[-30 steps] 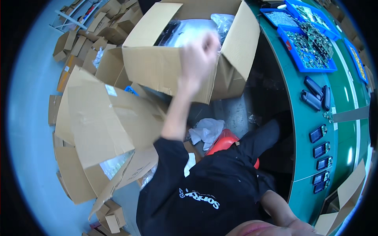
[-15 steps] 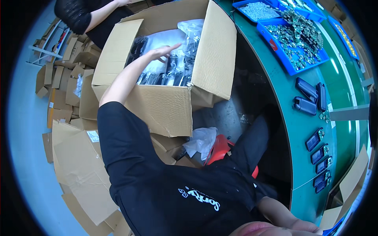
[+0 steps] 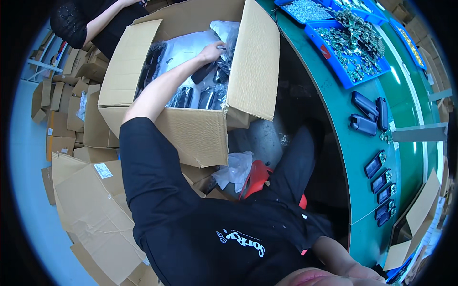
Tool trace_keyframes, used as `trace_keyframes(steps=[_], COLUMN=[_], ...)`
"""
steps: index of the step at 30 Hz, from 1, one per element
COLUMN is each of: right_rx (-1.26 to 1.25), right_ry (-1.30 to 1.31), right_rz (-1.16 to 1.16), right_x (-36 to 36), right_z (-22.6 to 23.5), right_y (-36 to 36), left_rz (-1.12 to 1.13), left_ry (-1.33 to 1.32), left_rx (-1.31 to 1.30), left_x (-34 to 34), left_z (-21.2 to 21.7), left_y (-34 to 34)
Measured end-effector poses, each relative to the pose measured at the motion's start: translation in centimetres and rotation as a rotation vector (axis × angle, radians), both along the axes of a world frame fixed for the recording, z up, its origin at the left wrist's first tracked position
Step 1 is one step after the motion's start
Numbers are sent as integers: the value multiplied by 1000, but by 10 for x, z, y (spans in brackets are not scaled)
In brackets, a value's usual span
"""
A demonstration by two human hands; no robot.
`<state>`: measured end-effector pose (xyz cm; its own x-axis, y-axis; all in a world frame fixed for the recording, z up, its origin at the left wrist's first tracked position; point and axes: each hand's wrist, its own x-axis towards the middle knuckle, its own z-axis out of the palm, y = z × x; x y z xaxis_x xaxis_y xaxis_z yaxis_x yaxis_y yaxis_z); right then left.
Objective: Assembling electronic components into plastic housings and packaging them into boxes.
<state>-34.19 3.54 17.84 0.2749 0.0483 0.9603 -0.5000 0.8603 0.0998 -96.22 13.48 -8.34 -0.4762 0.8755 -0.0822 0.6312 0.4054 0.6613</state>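
Observation:
My left hand (image 3: pixel 211 51) reaches into a large open cardboard box (image 3: pixel 191 131), its fingers bent together over the contents. What the fingertips hold, if anything, I cannot make out. Just under the hand is a dark casing piece (image 3: pixel 202 74). Around it lie black parts in clear plastic wrap (image 3: pixel 210 97) and a white sheet of packing (image 3: pixel 183 50). My right hand (image 3: pixel 365 272) shows only in part at the lower edge, beside the green table (image 3: pixel 329 114), and its fingers are hidden.
On the table are a blue tray (image 3: pixel 347 82) of small circuit boards, several dark casings (image 3: pixel 364 124) and a row of casings with boards (image 3: pixel 381 180). Flattened cartons (image 3: pixel 93 205) pile up at the left. A red stool (image 3: pixel 257 178) stands below. Another person's arm (image 3: pixel 102 21) is at the far left.
My left hand has gone from hovering with a finger stretched out to bent fingers among the wrapped parts. A dark casing piece now shows under it. The whole view has shifted slightly.

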Motion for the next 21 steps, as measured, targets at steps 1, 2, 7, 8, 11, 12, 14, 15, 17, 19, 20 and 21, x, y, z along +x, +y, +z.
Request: trace_keyframes(steps=[1, 2, 7, 8, 11, 12, 14, 15, 17, 19, 20, 21], right_rx=[35, 69, -21, -44, -131, -154, -312, -512, -950, -964, -961, -1007], right_ry=[33, 67, 11, -5, -40, -48, -168, -204, -209, -532, -532, -616], right_rz=[-39, -78, 22, 50, 161, 203, 275, 595, -85, -251, -238, -171], right_x=[3, 6, -2, -4, -13, -16, 22, 5, -33, -43, -47, -51], right_z=[0, -1, 1, 2, 0, 1, -28, -35, -57, -81, -89, -96], right_y=[-1, -2, 8, 11, 25, 29, 40, 53, 65, 79, 78, 76], left_rz=[0, -64, -223, -235, -186, -153, -142, -133, -102, -158, -194, -233], left_ry=[-1, 54, 186, 181, 131, 34, -65, -125, -240, -194, -144, -96], left_rx=[-3, -13, 85, 90, 184, 265, 364, 414, 513, 499, 475, 450], left_x=[-7, -17, -31, -31, -43, -51, -56, -56, -53, -36, -30, -26], left_z=[6, 14, 65, 74, 101, 112, 133, 138, 144, 143, 142, 143], left_y=[-3, -6, 13, 15, -7, -20, -23, -26, -39, -38, -46, -51])
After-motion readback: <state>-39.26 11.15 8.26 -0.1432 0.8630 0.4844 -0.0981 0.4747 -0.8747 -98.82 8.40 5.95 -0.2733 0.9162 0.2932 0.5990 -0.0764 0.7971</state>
